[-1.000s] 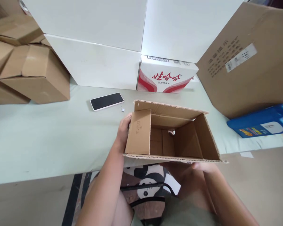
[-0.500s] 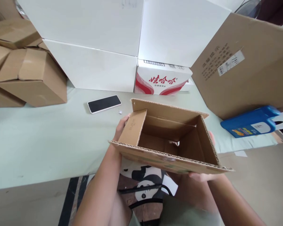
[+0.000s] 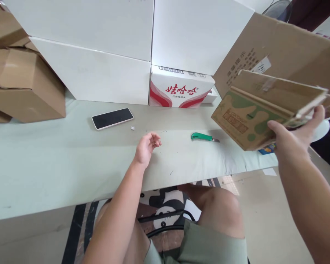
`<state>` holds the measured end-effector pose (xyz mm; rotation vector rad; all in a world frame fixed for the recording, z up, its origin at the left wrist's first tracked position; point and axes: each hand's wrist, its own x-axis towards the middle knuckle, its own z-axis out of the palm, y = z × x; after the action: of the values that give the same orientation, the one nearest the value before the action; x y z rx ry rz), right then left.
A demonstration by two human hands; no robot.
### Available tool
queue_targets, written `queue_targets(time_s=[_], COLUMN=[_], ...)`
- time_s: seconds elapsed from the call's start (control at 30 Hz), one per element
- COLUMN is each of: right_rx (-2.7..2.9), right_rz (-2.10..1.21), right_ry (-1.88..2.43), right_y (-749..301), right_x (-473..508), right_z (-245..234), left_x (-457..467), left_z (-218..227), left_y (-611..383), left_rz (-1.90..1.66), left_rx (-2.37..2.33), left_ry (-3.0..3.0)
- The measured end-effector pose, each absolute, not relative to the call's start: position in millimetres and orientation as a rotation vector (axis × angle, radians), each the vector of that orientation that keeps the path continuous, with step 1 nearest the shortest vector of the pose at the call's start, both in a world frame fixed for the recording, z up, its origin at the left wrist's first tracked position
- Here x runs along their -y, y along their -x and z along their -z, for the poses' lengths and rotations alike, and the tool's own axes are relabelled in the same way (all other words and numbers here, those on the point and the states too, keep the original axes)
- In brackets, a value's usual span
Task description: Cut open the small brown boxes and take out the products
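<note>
My right hand (image 3: 293, 137) grips a small cardboard box (image 3: 261, 110) with green print, held up in the air at the right, above the table's edge. My left hand (image 3: 147, 146) rests over the pale green table (image 3: 44, 165), fingers loosely curled and holding nothing. A green-handled knife (image 3: 203, 137) lies on the table between my two hands. A phone (image 3: 112, 118) lies face up to the left of my left hand, with a tiny white chip (image 3: 132, 127) beside it.
Large white boxes (image 3: 99, 47) and a red-and-white drinks carton (image 3: 178, 88) stand along the back. Brown cartons (image 3: 22, 88) are stacked at the left; a big brown carton (image 3: 277, 47) leans at the right. A blue item (image 3: 266, 148) peeks out under the held box.
The box was held open-side up by both hands at the table edge. My right hand has swung it up and to the right; my left hand has let go. The knife now shows.
</note>
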<state>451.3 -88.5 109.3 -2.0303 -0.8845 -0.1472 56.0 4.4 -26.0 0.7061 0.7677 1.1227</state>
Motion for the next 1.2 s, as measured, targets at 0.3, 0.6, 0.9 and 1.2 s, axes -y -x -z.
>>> queue_targets(time_s=[0.3,0.6,0.9,1.2], right_rx=[0.796,0.842,0.957,0.848], right_rz=[0.08,0.019,-0.005,0.014], right_ry=[2.225,2.268,2.221,2.333], right_y=[-430.5,-433.4,-432.1,-421.0], right_x=[3.9,-36.6,-90.8,-132.7], right_z=[-74.3,-25.2,-24.0,-25.3], left_x=[-8.0,-2.8,-1.7,-6.9], left_z=[24.1,24.1,29.9,31.1], left_y=[-65.6,-64.6,-54.1,-62.8], left_rz=[-1.074,-1.026,-0.93,-0.878], left_rx=[-0.781,-0.834,-0.873,-0.877], left_ry=[-0.811,-0.813,-0.931,-0.959])
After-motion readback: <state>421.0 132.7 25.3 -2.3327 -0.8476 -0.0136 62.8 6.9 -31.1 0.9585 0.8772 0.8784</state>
